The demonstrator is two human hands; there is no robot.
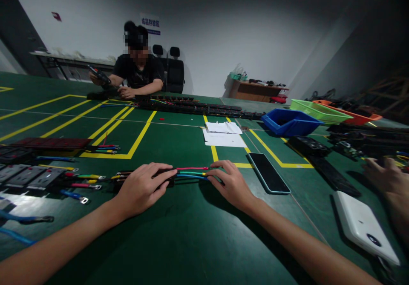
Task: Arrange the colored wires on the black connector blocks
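Observation:
Before me, a dark block, probably a socket unit, lies on the green table. It is mostly hidden under my left hand, whose fingers curl over it at the root of red, green and blue wires. These wires run rightward, roughly side by side. Their far ends are pinched in the fingertips of my right hand, which partly hide the tips. At the left lie grey socket strips with coloured leads ending in metal lugs.
A phone, a white device and white papers lie rightward. Beyond are a blue bin, a green bin and an orange bin. Someone's hand shows at right. Across the table, a person holds a tool.

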